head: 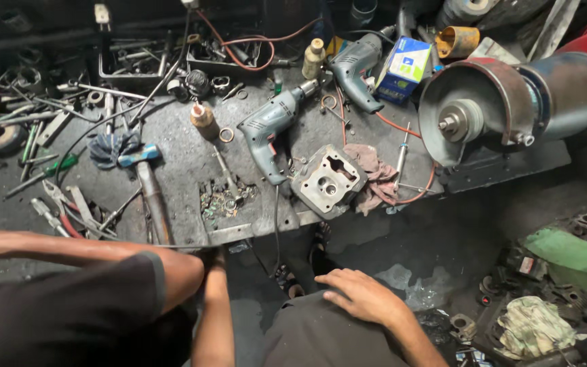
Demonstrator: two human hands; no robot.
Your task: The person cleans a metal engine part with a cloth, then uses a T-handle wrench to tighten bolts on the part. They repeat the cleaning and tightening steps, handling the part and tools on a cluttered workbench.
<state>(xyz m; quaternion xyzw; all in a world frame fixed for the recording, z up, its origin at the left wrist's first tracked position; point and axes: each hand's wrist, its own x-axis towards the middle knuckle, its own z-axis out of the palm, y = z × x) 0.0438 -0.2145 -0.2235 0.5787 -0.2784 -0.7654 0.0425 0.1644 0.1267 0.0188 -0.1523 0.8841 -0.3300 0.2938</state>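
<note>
My right hand (361, 295) lies flat on my dark trouser knee, fingers apart and holding nothing. My left forearm runs up to the front edge of the metal workbench (185, 160), where my left hand (219, 257) sits in shadow; its fingers are too dark to read. On the bench ahead lie a grey engine cylinder head (327, 180) beside a dirty rag (375, 178), a blue-grey electric drill (270, 129) and a hammer (147, 183).
A co-worker's dark sleeve and bent arm (83, 272) fill the lower left. A large bench grinder (484, 115) stands at right. A second drill (354, 68), a blue box (402, 68), bottles, pliers, screwdrivers and loose nuts clutter the bench. Engine parts and a green cover (572, 258) lie on the floor at right.
</note>
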